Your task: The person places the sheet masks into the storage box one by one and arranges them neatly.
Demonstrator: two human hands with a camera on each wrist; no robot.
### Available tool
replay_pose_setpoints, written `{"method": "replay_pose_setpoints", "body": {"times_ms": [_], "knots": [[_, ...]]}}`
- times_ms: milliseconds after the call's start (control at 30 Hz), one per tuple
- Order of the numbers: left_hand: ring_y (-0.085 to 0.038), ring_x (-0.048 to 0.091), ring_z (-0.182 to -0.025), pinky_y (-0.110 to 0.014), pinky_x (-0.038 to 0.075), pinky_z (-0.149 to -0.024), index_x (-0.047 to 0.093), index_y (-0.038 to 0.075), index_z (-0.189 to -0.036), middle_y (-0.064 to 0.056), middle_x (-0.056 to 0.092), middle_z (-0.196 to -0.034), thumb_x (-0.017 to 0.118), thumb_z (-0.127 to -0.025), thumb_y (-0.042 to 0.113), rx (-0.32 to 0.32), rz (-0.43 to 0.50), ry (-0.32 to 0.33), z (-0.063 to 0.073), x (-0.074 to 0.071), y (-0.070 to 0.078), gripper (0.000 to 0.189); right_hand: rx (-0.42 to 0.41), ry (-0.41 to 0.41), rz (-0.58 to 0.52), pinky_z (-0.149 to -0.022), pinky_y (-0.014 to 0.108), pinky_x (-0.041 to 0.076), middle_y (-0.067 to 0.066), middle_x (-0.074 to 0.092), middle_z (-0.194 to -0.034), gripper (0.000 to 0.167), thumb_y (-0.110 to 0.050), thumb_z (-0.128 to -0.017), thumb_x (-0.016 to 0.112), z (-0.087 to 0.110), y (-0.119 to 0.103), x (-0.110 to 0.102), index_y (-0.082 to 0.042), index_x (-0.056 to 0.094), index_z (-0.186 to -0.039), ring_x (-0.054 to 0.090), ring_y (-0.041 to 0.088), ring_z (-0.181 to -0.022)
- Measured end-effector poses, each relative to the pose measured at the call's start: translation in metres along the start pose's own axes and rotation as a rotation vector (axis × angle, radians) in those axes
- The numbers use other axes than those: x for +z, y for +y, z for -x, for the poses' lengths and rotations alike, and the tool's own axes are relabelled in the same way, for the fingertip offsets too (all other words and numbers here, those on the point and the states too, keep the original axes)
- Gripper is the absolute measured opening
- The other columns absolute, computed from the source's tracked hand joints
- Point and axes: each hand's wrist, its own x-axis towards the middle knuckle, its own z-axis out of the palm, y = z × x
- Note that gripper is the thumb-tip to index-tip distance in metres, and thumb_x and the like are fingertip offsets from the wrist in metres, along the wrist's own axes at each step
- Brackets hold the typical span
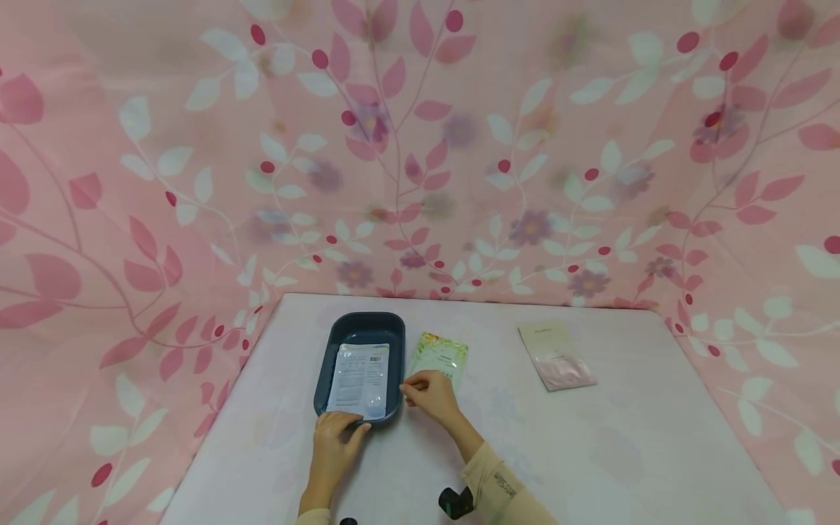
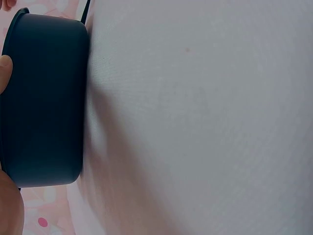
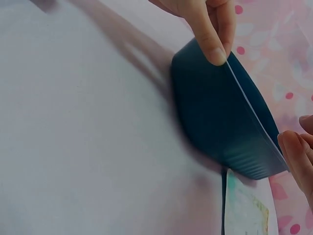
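Observation:
A dark blue rectangular tray (image 1: 323, 364) stands on the white-covered table, its deep side wall (image 2: 46, 98) filling the left of the left wrist view. Inside lies a pale packet (image 1: 359, 375) with printed text and a barcode. My left hand (image 1: 333, 445) grips the tray's near rim, thumb (image 3: 215, 55) against the outer wall. With curled fingers, my right hand (image 1: 429, 394) pinches at the tray's right rim. Beyond that hand a green and yellow packet (image 1: 441, 354) lies flat beside the tray, partly covered by the hand.
A cream and pink packet (image 1: 558, 357) lies farther right on the table (image 1: 630, 437). Pink floral cloth (image 1: 420, 146) hangs around the back and sides. A small black object (image 1: 456, 503) shows by the right sleeve.

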Motion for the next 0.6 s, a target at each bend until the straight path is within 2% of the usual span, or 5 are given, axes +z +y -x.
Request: {"method": "replay_pose_setpoints", "body": {"times_ms": [167, 333, 600], "knots": [[-0.018, 0.06, -0.072, -0.032, 0.034, -0.08, 0.07, 0.005, -0.076, -0.004, 0.069, -0.076, 0.087, -0.058, 0.002, 0.007, 0.005, 0.006, 0.001, 0.001, -0.001, 0.025, -0.013, 0.033, -0.034, -0.053, 0.026, 0.053, 0.022, 0.067, -0.071, 0.012, 0.001, -0.082, 0.068, -0.001, 0.004, -0.01, 0.012, 0.066, -0.085, 0.067, 0.025, -0.057], [-0.018, 0.06, -0.072, -0.032, 0.034, -0.079, 0.07, 0.004, -0.076, -0.004, 0.069, -0.076, 0.086, -0.058, 0.003, 0.012, 0.014, 0.006, 0.0, 0.0, -0.001, 0.024, 0.007, 0.066, -0.014, -0.054, 0.024, 0.053, 0.021, 0.068, -0.073, 0.014, -0.002, -0.083, 0.068, 0.0, 0.009, -0.021, 0.011, 0.066, -0.086, 0.067, 0.022, -0.058], [-0.018, 0.06, -0.071, -0.032, 0.033, -0.079, 0.07, 0.004, -0.076, -0.004, 0.069, -0.075, 0.087, -0.057, 0.002, 0.034, 0.019, 0.016, 0.001, 0.001, -0.003, 0.026, 0.035, 0.113, -0.025, -0.055, 0.03, 0.054, 0.024, 0.068, -0.076, 0.017, -0.003, -0.083, 0.069, 0.006, 0.018, -0.039, 0.013, 0.066, -0.088, 0.068, 0.03, -0.061]]}}
